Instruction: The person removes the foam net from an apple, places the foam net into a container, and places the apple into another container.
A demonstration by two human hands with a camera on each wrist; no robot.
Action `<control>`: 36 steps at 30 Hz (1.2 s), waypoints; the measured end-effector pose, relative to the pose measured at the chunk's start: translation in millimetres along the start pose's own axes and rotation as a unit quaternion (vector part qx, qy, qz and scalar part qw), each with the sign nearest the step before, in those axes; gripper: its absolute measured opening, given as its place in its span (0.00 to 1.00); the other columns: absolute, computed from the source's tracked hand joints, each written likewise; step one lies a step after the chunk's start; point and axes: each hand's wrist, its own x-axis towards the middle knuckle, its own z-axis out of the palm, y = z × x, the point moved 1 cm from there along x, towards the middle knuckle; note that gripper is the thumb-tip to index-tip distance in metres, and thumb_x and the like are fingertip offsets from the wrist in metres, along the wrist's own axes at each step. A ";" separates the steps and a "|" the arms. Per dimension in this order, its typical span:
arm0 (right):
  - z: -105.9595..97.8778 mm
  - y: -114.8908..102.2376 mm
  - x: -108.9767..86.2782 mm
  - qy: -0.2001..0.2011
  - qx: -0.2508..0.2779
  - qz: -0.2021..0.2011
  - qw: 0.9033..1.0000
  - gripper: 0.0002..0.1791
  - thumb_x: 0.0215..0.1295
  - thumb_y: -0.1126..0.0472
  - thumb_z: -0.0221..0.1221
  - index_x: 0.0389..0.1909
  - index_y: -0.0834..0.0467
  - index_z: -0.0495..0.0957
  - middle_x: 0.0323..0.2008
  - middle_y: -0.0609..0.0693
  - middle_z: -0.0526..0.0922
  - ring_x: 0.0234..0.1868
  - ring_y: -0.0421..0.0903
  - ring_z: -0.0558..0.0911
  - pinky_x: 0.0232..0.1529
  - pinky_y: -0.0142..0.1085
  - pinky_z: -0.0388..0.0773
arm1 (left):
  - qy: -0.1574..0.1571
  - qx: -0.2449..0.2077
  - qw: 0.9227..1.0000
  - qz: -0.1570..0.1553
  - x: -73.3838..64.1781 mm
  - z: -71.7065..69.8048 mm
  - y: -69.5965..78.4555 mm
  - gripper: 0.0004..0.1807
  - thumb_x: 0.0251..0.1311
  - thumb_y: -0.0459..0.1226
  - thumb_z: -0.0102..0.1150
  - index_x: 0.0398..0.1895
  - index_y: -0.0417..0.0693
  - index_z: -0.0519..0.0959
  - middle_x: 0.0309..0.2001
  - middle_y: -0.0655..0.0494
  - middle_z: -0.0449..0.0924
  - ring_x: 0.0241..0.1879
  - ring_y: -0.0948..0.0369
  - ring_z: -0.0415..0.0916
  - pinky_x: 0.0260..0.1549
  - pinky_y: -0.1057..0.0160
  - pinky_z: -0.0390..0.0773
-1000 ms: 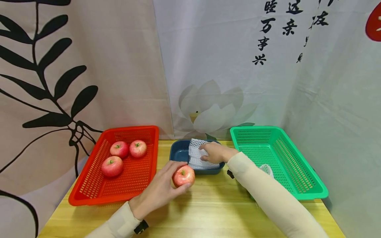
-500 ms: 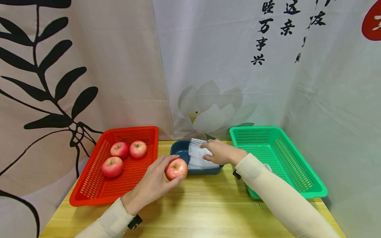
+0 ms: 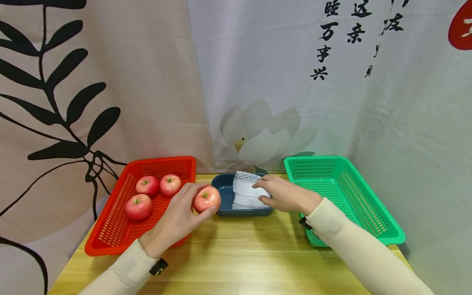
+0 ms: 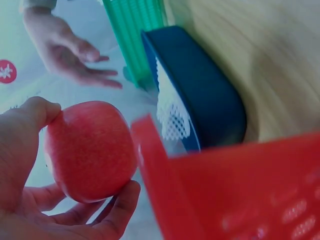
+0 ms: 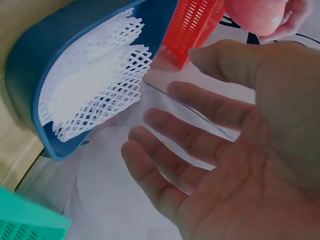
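Note:
My left hand (image 3: 180, 213) grips a red apple (image 3: 207, 199) beside the red basket's right edge. In the left wrist view, the thumb and fingers curl round the apple (image 4: 92, 150) from the side and below. The right hand (image 3: 289, 194) hovers at the right end of a dark blue tub (image 3: 223, 190), over white foam fruit nets (image 3: 246, 191). In the right wrist view, its fingers (image 5: 185, 132) are spread and relaxed with nothing between them. The foam nets (image 5: 100, 85) lie in the tub, their mesh ends near its rim.
The red basket (image 3: 110, 241) on the left holds three apples (image 3: 139, 206). To the right stands a green basket (image 3: 368, 205), partly covered by the right forearm. A printed cloth (image 3: 258, 82) hangs behind the wooden table (image 3: 250, 254).
The left hand has moved left with the apple, away from the tub towards the red basket. My right hand has drawn back to the right over the nets, its forearm now hiding the net in the green basket.

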 end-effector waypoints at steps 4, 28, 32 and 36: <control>-1.3 3.6 -10.0 0.012 -0.003 -0.004 1.000 0.23 0.87 0.59 0.67 0.75 0.60 0.84 0.72 0.59 0.87 0.73 0.60 0.86 0.72 0.55 0.87 | -0.005 0.009 1.000 -0.015 5.1 -7.5 -7.9 0.39 0.69 0.48 0.85 0.78 0.45 0.80 0.66 0.49 0.87 0.63 0.51 0.85 0.64 0.44 0.92; -13.6 32.6 -60.2 0.071 0.010 0.006 0.997 0.20 0.85 0.60 0.69 0.72 0.58 0.86 0.70 0.57 0.89 0.73 0.64 0.86 0.76 0.63 0.84 | -0.049 0.059 0.993 -0.092 28.4 -43.2 -48.7 0.37 0.74 0.54 0.79 0.76 0.44 0.79 0.62 0.43 0.86 0.57 0.48 0.83 0.56 0.44 0.90; -14.0 38.4 -67.0 0.070 0.009 0.020 0.997 0.21 0.86 0.60 0.68 0.73 0.58 0.86 0.72 0.58 0.88 0.75 0.65 0.85 0.76 0.64 0.84 | -0.069 0.063 0.991 -0.098 32.0 -48.2 -56.2 0.37 0.74 0.54 0.78 0.75 0.42 0.78 0.63 0.42 0.86 0.57 0.48 0.82 0.54 0.48 0.89; -13.6 44.2 -73.7 0.071 0.012 0.028 0.997 0.21 0.87 0.59 0.67 0.74 0.59 0.85 0.72 0.59 0.88 0.75 0.66 0.85 0.76 0.65 0.84 | -0.096 0.057 0.988 -0.111 34.7 -52.7 -64.5 0.39 0.75 0.55 0.77 0.76 0.40 0.77 0.63 0.42 0.86 0.57 0.49 0.80 0.53 0.53 0.87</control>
